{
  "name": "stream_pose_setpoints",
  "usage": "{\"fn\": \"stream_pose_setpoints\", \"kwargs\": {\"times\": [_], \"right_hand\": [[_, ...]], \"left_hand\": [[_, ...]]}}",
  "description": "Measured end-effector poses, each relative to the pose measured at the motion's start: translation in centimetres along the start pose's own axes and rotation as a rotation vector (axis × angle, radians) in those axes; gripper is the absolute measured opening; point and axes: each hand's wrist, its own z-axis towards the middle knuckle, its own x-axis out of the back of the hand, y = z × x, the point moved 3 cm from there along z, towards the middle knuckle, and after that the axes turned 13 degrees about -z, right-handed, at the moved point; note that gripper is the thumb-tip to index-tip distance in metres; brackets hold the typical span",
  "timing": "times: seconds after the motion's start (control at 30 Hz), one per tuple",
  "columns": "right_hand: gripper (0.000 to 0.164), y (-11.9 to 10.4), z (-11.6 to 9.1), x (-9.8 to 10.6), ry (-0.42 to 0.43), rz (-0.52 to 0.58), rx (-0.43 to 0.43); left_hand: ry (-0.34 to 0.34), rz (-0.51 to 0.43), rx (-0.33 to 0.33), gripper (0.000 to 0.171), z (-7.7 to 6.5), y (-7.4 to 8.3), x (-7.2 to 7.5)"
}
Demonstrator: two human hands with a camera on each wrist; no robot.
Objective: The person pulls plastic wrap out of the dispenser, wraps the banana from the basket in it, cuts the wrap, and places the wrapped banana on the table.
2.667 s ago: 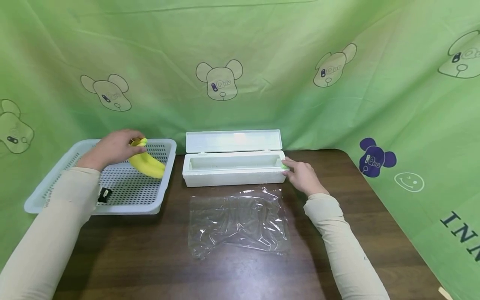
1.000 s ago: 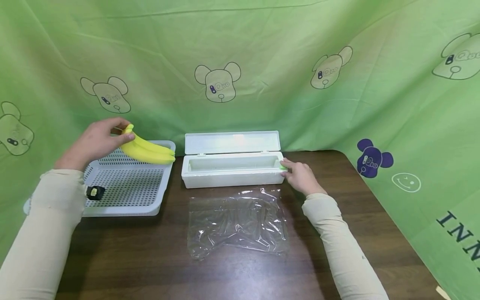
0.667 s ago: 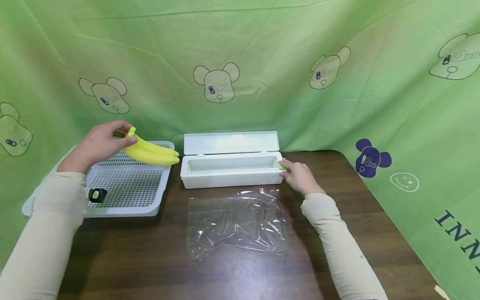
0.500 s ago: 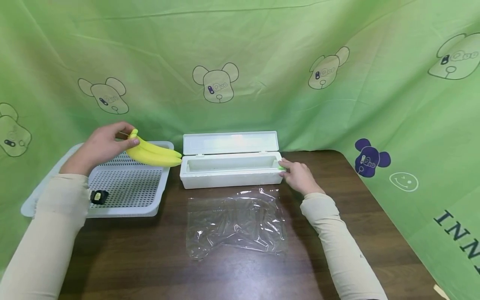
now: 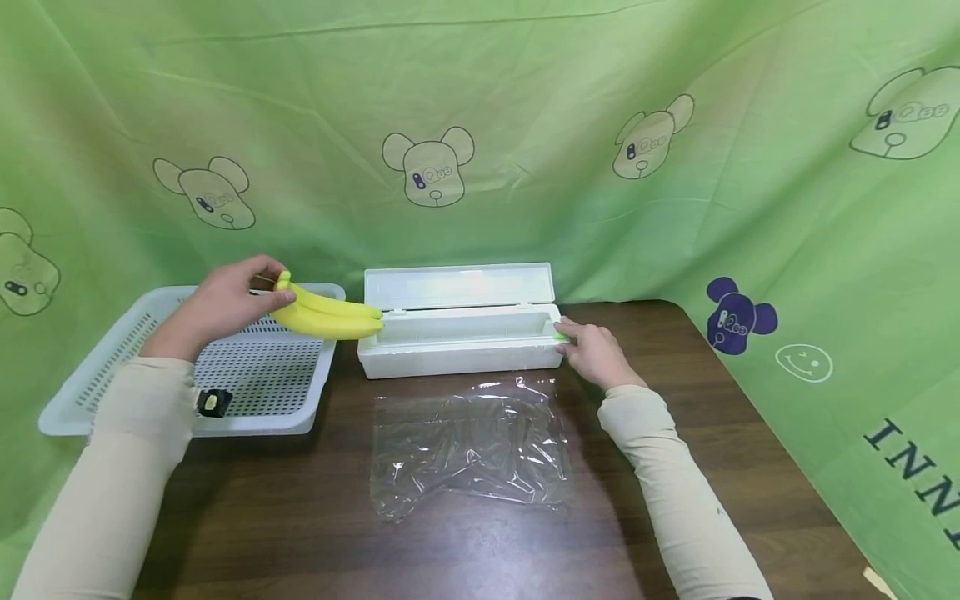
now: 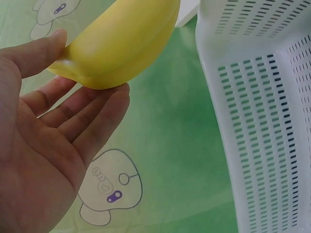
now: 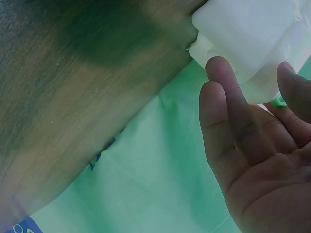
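My left hand (image 5: 236, 300) pinches a bunch of yellow bananas (image 5: 326, 317) by the stem end, thumb on one side and fingers on the other. The bananas reach past the right rim of the basket, and their tips overlap the left end of a long white cling film dispenser (image 5: 457, 358) in the head view. Its hinged lid (image 5: 457, 286) stands up at the back. My right hand (image 5: 596, 354) holds the dispenser's right end between thumb and fingers, beside a small green piece (image 7: 278, 101). A crinkled sheet of clear film (image 5: 468, 450) lies in front.
A pale perforated plastic basket (image 5: 324, 383) stands at the left. A small black device (image 5: 214, 403) shows at the left sleeve's cuff. Behind the dark wood table (image 5: 720, 467) hangs a green curtain (image 5: 322, 108) printed with bear heads, running along the right side too.
My left hand has lifted the bananas up out of the basket, then brought them right and slightly down toward the dispenser. My right hand keeps its place at the dispenser's end.
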Motion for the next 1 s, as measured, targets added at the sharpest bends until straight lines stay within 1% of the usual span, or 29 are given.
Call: {"fn": "stream_pose_setpoints", "kwargs": {"times": [0.23, 0.5, 0.67, 0.83, 1.0], "right_hand": [[0.042, 0.2, 0.0, -0.2, 0.004, -0.006, 0.008], [0.042, 0.1, 0.0, -0.2, -0.002, -0.007, 0.003], [0.043, 0.1, 0.0, -0.1, -0.013, 0.001, -0.007], [0.044, 0.1, 0.0, -0.1, -0.026, 0.004, -0.013], [0.043, 0.0, 0.0, -0.1, -0.015, 0.001, -0.006]], "left_hand": [[-0.019, -0.021, -0.016, 0.043, 0.1, -0.1, -1.0], [-0.041, -0.072, -0.037, 0.042, 0.0, 0.5, -2.4], [-0.059, -0.068, -0.054, 0.04, 0.0, 1.0, -3.4], [-0.074, -0.071, -0.081, 0.034, 0.1, 1.4, -4.1], [-0.082, -0.065, -0.076, 0.031, 0.2, 1.3, -5.0]]}}
